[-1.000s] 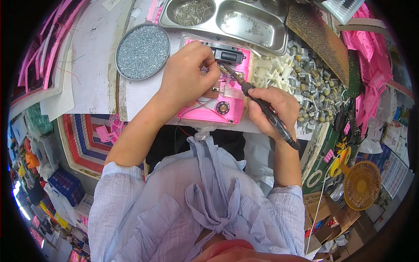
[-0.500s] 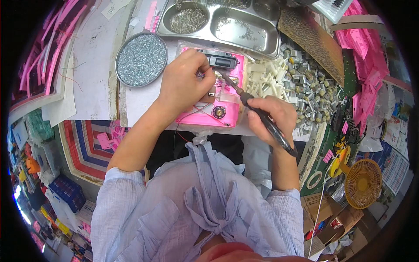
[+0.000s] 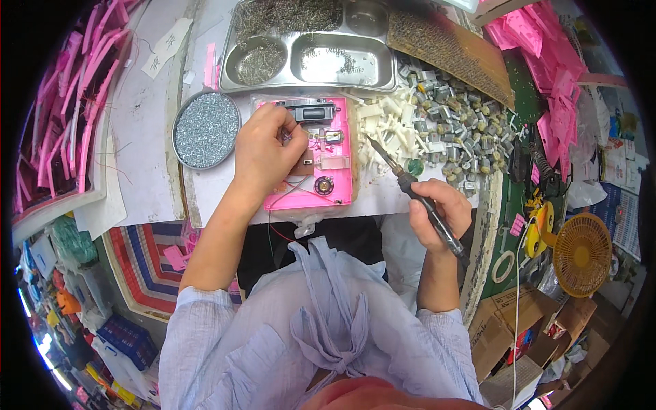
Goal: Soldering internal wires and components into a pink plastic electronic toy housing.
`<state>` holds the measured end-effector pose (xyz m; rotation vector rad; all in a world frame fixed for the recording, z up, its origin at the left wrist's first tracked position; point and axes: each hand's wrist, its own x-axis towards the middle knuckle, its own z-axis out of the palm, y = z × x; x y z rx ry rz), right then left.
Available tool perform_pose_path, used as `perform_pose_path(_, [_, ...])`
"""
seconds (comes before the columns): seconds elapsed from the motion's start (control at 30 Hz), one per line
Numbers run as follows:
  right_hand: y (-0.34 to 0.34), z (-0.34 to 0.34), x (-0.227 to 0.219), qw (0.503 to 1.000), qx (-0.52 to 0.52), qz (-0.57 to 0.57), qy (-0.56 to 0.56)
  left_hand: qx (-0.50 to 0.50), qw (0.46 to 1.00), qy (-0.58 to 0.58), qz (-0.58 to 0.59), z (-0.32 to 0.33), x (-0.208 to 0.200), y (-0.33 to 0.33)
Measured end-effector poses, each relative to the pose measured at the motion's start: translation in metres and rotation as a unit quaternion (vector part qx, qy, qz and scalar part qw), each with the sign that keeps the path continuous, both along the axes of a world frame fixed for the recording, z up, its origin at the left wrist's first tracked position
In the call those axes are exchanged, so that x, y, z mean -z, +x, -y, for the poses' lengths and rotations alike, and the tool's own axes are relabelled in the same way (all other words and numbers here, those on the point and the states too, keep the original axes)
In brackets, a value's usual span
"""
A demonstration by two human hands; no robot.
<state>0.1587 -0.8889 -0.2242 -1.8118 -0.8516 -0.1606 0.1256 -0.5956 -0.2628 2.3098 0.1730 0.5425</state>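
A pink plastic housing [image 3: 336,184] lies open on the white bench top, with a small circuit board, thin wires and a round part inside, and a black block [image 3: 305,110] at its far edge. My left hand [image 3: 263,147] rests on the housing's left half, fingertips pinched on a small part near the board. My right hand [image 3: 441,212] grips a black soldering iron [image 3: 410,184] like a pen; its tip points up-left and hovers just right of the housing, off the work.
A round tin of small silver bits [image 3: 206,129] sits left of the housing. A steel compartment tray [image 3: 311,51] lies behind it. White plastic pieces [image 3: 381,126] and several small metal motors [image 3: 454,130] pile to the right. A yellow fan [image 3: 581,254] stands far right.
My right hand has drawn the soldering iron back to the right, off the housing. My left hand stays on the housing's parts. The view has shifted slightly.
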Motion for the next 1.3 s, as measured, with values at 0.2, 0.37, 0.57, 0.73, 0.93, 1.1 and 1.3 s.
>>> perform_pose_path(0.2, [0.002,-0.001,-0.005,1.000,-0.001,0.011,0.016,-0.007,1.000,-0.004,-0.019,0.002,-0.003,0.000])
perform_pose_path(0.37, [0.001,0.007,-0.004,1.000,-0.001,0.018,0.011,-0.038,0.999,-0.004,-0.005,0.007,-0.014,-0.008])
perform_pose_path(0.57, [0.001,0.007,-0.005,0.999,0.013,0.042,0.024,0.118,0.993,-0.006,-0.013,0.020,-0.034,-0.024])
perform_pose_path(0.73, [-0.003,0.007,-0.003,0.999,0.001,0.030,0.033,0.099,0.989,0.060,-0.087,-0.004,-0.031,-0.026])
perform_pose_path(0.93, [0.000,0.009,-0.002,0.998,0.006,0.055,0.030,0.137,0.949,0.270,-0.084,-0.012,-0.033,-0.017])
perform_pose_path(1.1, [0.001,0.013,-0.014,0.998,0.020,0.064,0.015,0.162,0.938,0.277,-0.127,-0.010,-0.040,-0.020])
perform_pose_path(1.3, [-0.006,0.016,-0.011,0.998,0.026,0.056,0.025,0.215,0.966,0.142,-0.028,0.014,-0.034,-0.011])
